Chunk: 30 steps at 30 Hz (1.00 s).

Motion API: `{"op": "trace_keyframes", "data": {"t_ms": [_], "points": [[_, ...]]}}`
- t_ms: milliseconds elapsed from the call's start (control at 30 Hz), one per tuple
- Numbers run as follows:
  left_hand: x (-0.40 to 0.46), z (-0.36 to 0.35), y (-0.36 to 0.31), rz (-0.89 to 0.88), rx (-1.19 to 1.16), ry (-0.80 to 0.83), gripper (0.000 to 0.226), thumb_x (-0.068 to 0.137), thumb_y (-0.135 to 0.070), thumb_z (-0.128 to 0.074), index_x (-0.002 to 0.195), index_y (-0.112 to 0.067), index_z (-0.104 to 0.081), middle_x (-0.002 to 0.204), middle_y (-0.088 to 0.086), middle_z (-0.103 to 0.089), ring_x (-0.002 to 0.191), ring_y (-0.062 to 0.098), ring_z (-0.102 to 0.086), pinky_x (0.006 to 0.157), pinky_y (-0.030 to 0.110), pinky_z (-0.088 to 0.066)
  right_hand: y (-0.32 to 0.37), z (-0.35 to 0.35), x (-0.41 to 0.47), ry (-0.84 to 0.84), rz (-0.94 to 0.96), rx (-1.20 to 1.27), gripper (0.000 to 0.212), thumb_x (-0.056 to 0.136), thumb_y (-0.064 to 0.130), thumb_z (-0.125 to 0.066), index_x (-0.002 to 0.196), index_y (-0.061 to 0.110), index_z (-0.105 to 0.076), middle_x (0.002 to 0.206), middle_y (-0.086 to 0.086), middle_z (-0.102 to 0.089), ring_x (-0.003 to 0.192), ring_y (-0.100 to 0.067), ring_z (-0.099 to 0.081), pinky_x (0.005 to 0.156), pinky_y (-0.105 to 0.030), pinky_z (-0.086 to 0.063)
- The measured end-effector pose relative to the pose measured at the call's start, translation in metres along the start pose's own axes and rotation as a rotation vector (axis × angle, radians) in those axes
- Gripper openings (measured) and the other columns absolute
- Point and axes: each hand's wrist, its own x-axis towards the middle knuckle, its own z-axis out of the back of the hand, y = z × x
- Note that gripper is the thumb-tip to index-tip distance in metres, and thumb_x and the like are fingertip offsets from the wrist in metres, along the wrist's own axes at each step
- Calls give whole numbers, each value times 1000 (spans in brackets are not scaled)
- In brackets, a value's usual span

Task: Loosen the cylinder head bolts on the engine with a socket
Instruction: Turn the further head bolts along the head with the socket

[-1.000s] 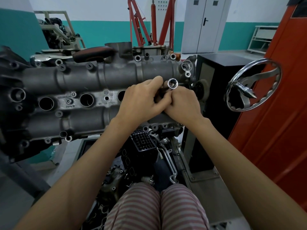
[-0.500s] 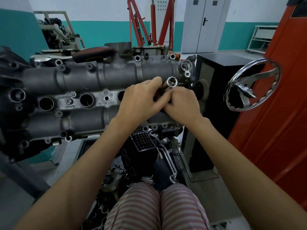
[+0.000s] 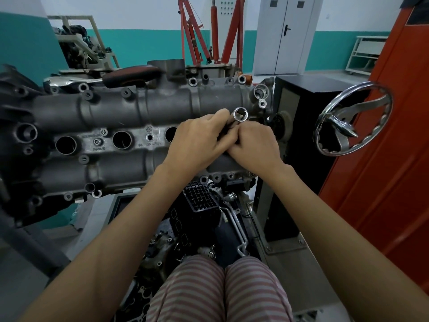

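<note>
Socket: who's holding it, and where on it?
Both hands, left hand and right hand, grip the socket by its lower shank; its open end sticks out above the fingers.

VW roundel and a half-legible "Fers 10" stamp on the engine's cam cover (image 3: 130, 145), other digits too blurry.

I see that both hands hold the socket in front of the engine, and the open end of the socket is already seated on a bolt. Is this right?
Not quite. In the head view both hands, left and right, do hold the socket in front of the engine, but its open end is not on a bolt. It points up toward the camera, and its hollow inside shows.
</note>
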Motion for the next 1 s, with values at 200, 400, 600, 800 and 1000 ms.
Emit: {"op": "trace_keyframes", "data": {"t_ms": [200,400,600,800,1000], "points": [[0,-1,-1,28,-25,-27,42,88,-37,-45,66,-2,-53,51,10,-55,45,30,-52,44,34,-42,1,0,0,45,-12,11,24,75,44,-30,71,22,-38,54,17,-27,49,-9,-31,45,-17,-16],[-1,0,1,57,-38,-20,52,87,-45,-48,62,0,-56,51,11,-56,48,28,-53,47,37,-43,1,-1,1,40,-58,-15,46,70,50,-31,74,18,-62,57,7,-47,56,-9,-39,47,-16,-17],[0,1,1,61,-30,30,56,87,-51,-46,70,1,-58,56,11,-57,53,30,-54,52,42,-44,1,1,-1,-3,-45,31,21,74,25,-52,78,13,-69,62,-5,-64,56,-23,-56,51,-22,-24],[0,3,-5,57,-23,35,39,81,-40,-39,76,-4,-51,59,0,-50,53,25,-49,48,34,-40,0,1,0,85,-21,-25,24,75,35,-35,77,18,-51,57,14,-34,53,-12,-36,45,-19,-18],[0,0,-1,58,4,34,47,86,-45,-40,69,-3,-53,54,8,-54,50,30,-52,48,29,-34,0,-1,1,40,-50,-28,41,72,46,-36,75,16,-63,58,5,-49,54,-17,-46,47,-16,-19]]}}
